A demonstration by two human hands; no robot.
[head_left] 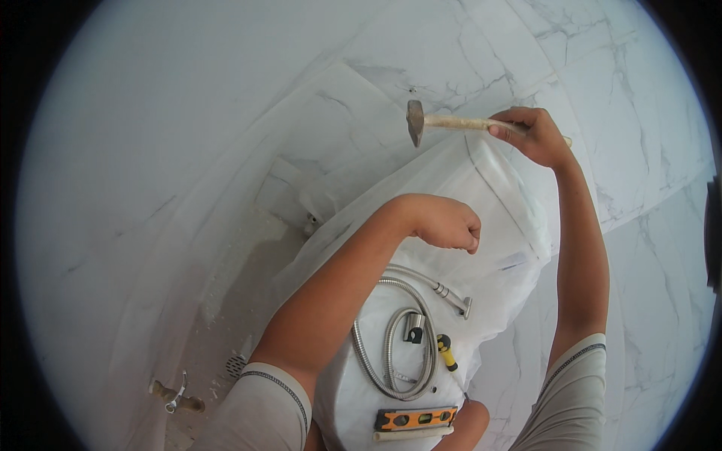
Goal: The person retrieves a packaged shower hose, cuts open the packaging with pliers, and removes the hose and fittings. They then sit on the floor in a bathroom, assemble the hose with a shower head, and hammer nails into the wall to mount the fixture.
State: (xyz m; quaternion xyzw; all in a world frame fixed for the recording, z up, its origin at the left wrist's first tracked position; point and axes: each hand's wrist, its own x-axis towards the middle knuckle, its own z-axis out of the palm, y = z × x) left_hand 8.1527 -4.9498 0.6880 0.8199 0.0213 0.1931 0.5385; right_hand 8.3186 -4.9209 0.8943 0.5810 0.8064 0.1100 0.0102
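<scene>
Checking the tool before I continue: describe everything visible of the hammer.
The hammer has a dull, metal-looking head, tapering to a narrow end at the bottom, on a pale, wood-like handle. It is held nearly level across the view, head to the left. The right hand grips the handle near its butt, which shows past the hand. Whether the head touches the wall is unclear.

Grey-veined white wall tiles [628, 113], dusty, debris-strewn floor [252, 282], slotted drain cover [236, 365], soft light
</scene>
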